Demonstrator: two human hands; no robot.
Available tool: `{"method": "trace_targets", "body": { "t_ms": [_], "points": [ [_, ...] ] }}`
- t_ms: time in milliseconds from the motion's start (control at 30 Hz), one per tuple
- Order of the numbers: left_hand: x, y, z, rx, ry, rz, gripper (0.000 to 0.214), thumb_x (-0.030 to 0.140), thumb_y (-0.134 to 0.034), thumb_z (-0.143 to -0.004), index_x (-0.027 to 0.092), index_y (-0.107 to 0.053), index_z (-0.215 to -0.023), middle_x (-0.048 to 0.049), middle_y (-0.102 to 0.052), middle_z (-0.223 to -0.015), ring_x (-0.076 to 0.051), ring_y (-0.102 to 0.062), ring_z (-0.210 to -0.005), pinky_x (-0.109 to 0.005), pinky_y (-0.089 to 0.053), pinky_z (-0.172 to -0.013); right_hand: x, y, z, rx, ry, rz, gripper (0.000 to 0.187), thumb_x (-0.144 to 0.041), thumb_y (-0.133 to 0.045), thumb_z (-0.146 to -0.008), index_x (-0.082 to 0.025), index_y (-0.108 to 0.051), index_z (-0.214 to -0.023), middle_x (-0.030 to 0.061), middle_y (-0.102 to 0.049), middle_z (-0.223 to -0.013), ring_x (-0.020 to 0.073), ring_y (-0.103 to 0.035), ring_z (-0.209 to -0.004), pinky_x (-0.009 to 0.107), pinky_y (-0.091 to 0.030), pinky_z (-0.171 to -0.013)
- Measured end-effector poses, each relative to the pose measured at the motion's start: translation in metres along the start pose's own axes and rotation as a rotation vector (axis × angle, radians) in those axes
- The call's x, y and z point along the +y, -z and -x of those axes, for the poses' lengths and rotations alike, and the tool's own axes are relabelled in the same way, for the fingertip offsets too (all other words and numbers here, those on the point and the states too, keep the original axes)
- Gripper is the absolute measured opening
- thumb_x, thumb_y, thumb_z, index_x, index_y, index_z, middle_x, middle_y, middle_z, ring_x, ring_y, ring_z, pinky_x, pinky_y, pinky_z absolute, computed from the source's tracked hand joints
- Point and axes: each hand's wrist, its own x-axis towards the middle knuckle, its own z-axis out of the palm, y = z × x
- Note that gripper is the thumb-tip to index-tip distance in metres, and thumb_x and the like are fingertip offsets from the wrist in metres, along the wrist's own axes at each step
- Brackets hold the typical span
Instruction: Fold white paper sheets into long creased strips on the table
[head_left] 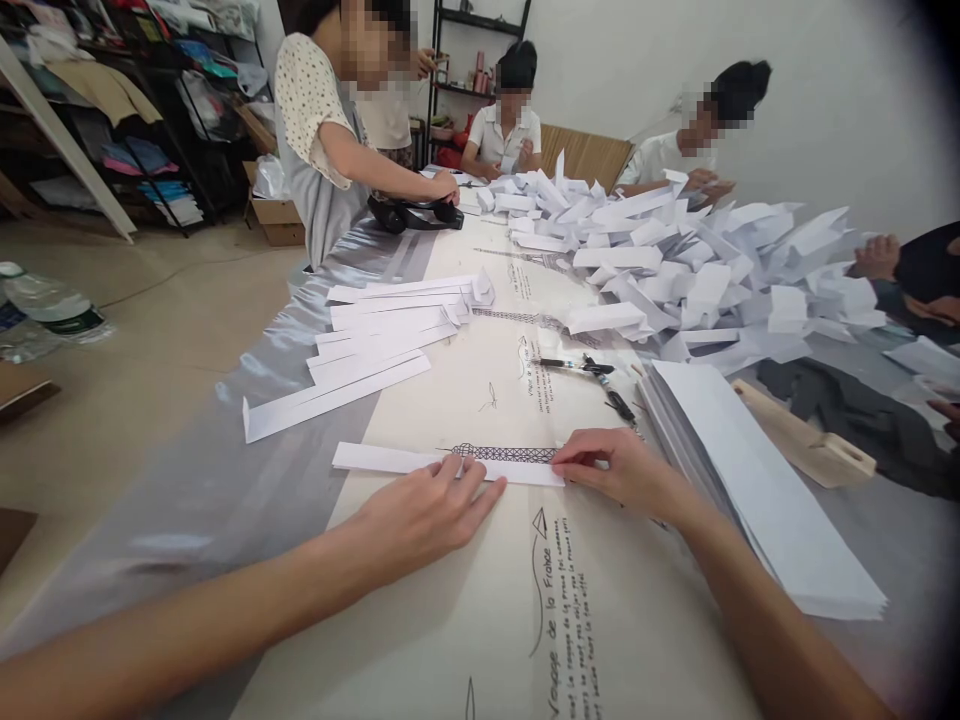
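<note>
My left hand (424, 515) lies flat and open on the strip (390, 458), pinning it to the table (450, 620) near me, likely so it can't slide. My right hand (619, 470) sets bent fingertips on the strip's right end. Whether they nip the edge, I cannot tell.

Two slim forearms show, bare from wrist to the picture's edge: the left forearm (187, 625) enters from 8 o'clock and the right forearm (765, 610) from 5 o'clock. Each ends in a bare grip, the left grip (420, 515) and the right grip (619, 470), with long, slender fingers. Whatever is worn higher up lies outside the view.
</note>
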Motion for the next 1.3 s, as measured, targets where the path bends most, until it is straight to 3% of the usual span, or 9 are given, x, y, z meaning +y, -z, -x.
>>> {"method": "trace_targets", "body": {
  "t_ms": [367,467,600,733,900,1133,1300],
  "points": [
    [0.001,0.003,0.000,-0.037,0.019,0.067,0.062,0.002,-0.053,-0.092,0.011,-0.042,-0.152,-0.0186,-0.062,-0.129,-0.031,-0.063,-0.111,-0.031,-0.056,-0.061,-0.009,-0.008,0.004,0.066,0.113,0.283,0.013,-0.024,-0.065,-0.094,-0.024,-0.072,-0.082,0.0008,-0.070,-0.084,0.0161,-0.063,-0.068,0.032,-0.052,-0.064],
    [0.000,0.003,-0.001,-0.035,0.023,0.073,0.060,0.003,-0.052,-0.092,0.011,-0.044,-0.151,-0.0184,-0.062,-0.128,-0.030,-0.063,-0.109,-0.031,-0.055,-0.060,-0.011,-0.012,0.009,0.146,0.324,0.470,0.012,-0.018,-0.061,-0.096,-0.023,-0.072,-0.100,0.0056,-0.071,-0.098,0.0199,-0.067,-0.080,0.034,-0.056,-0.068],
    [-0.001,0.007,-0.003,-0.036,0.027,0.075,0.052,0.004,-0.051,-0.092,0.011,-0.052,-0.144,-0.0172,-0.063,-0.123,-0.029,-0.064,-0.103,-0.030,-0.054,-0.056,-0.021,-0.024,0.019,0.111,0.656,0.699,0.035,-0.001,-0.048,-0.097,-0.023,-0.068,-0.116,0.0087,-0.071,-0.111,0.0235,-0.067,-0.099,0.039,-0.060,-0.080],
    [0.000,0.007,-0.003,-0.029,0.030,0.068,0.050,0.005,-0.052,-0.093,0.011,-0.053,-0.143,-0.0167,-0.064,-0.123,-0.029,-0.065,-0.103,-0.031,-0.055,-0.058,-0.025,-0.039,0.030,0.099,0.649,0.805,0.036,0.000,-0.050,-0.095,-0.018,-0.065,-0.122,0.0111,-0.072,-0.111,0.0246,-0.069,-0.095,0.039,-0.063,-0.076],
    [0.002,0.005,-0.002,-0.023,0.041,0.073,0.055,0.006,-0.053,-0.094,0.011,-0.049,-0.148,-0.0180,-0.063,-0.128,-0.031,-0.064,-0.107,-0.033,-0.058,-0.063,-0.008,-0.049,0.046,0.232,0.635,0.848,0.051,0.006,-0.041,-0.092,-0.012,-0.058,-0.136,0.0156,-0.068,-0.131,0.0290,-0.068,-0.116,0.044,-0.065,-0.090],
    [0.001,0.003,-0.001,-0.016,0.045,0.098,0.057,0.004,-0.055,-0.092,0.011,-0.049,-0.148,-0.0180,-0.063,-0.127,-0.031,-0.064,-0.106,-0.033,-0.056,-0.060,0.016,-0.047,0.059,0.399,0.581,0.821,0.050,0.007,-0.041,-0.088,-0.016,-0.066,-0.125,0.0124,-0.073,-0.126,0.0304,-0.071,-0.112,0.051,-0.065,-0.090],
    [0.000,0.006,-0.002,-0.024,0.051,0.109,0.056,0.003,-0.055,-0.092,0.011,-0.050,-0.147,-0.0184,-0.062,-0.126,-0.030,-0.064,-0.105,-0.031,-0.054,-0.059,0.011,-0.039,0.056,0.437,0.551,0.814,0.048,0.006,-0.043,-0.087,-0.019,-0.070,-0.119,0.0111,-0.074,-0.125,0.0321,-0.071,-0.112,0.054,-0.064,-0.090]
  ]
}}
